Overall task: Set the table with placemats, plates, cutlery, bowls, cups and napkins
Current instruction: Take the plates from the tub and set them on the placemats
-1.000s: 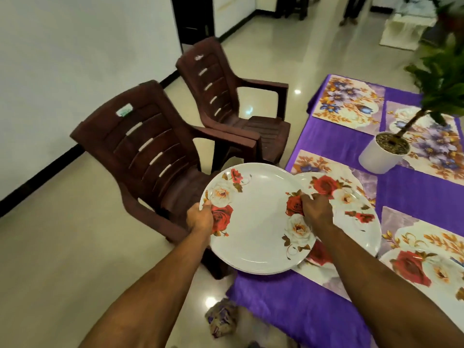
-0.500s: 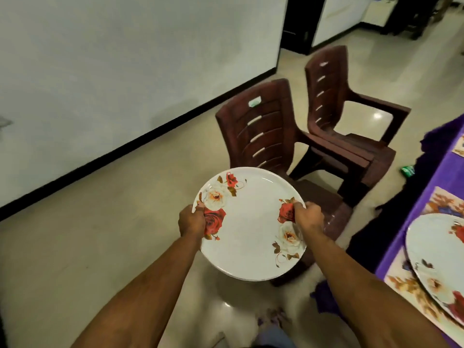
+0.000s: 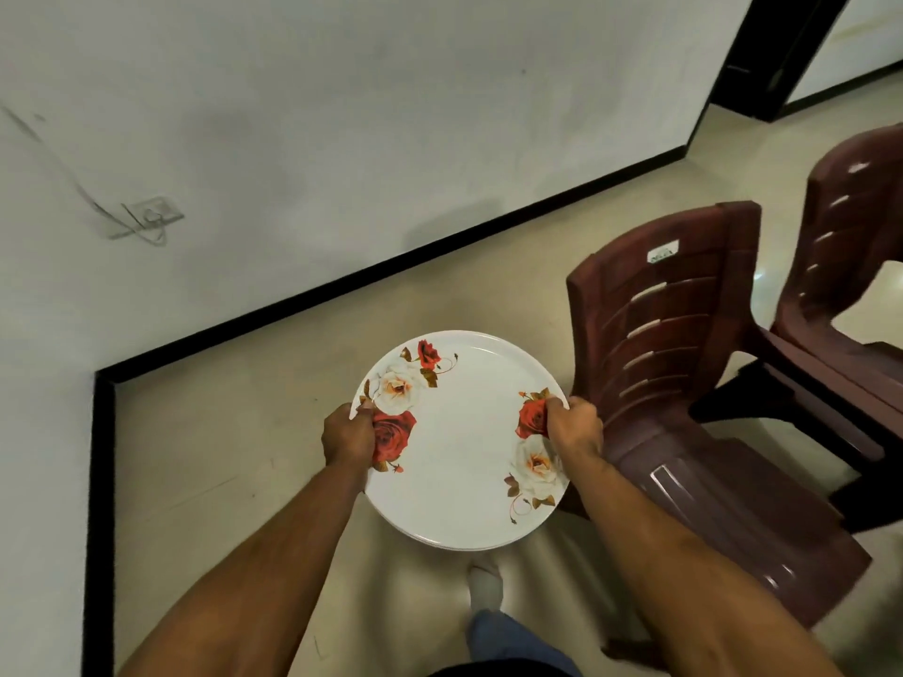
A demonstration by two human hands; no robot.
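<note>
I carry a stack of white plates (image 3: 464, 447) printed with red and white roses, held level in front of me above the floor. My left hand (image 3: 348, 438) grips the stack's left rim, thumb on top of the red rose. My right hand (image 3: 574, 429) grips the right rim in the same way. Several rims show at the stack's near edge. The table, placemats and other tableware are out of view.
A brown plastic chair (image 3: 694, 383) stands just right of the plates, and a second one (image 3: 850, 266) behind it. A white wall with a black skirting (image 3: 342, 285) runs ahead and to the left. My foot (image 3: 484, 586) shows on the beige floor below.
The view has swung left, away from the purple table; the table and the plate laid on it have left the frame. Both hands keep the same grip on the plate stack.
</note>
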